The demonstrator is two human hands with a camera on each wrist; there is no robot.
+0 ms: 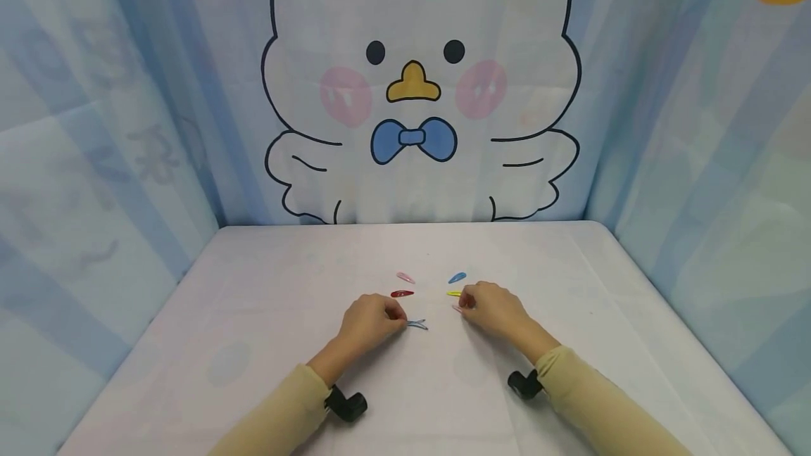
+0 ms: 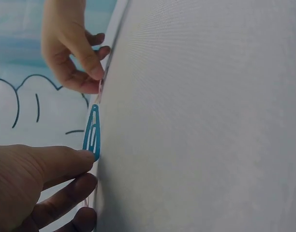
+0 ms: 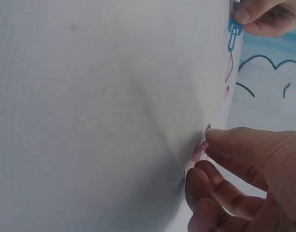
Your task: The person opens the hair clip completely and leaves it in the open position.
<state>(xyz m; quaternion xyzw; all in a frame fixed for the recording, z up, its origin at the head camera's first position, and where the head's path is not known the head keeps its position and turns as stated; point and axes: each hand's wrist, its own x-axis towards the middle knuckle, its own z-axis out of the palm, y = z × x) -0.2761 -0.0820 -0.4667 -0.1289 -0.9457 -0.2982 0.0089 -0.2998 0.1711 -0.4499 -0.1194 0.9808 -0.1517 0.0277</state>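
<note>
My left hand (image 1: 374, 322) pinches a blue snap hair clip (image 2: 93, 133) at its wide end, between thumb and finger. In the head view this blue clip points right, towards the middle, close over the table. My right hand (image 1: 496, 308) pinches a pink snap hair clip (image 3: 200, 151) with thumb and fingertip, low at the table surface. Beyond the left hand lie a red hair clip (image 1: 402, 293) and a pink one (image 1: 405, 277). By the right fingertips is a yellow clip (image 1: 453, 293), partly hidden by the hand, and a second blue clip (image 1: 457, 277) lies farther back.
Both hands work over a pale cloth-covered table (image 1: 285, 273). A curtain with a cartoon bird (image 1: 412, 181) hangs behind its far edge, and blue curtains (image 1: 709, 181) flank the sides. Black wrist cameras (image 1: 347, 405) stick out inward from both sleeves.
</note>
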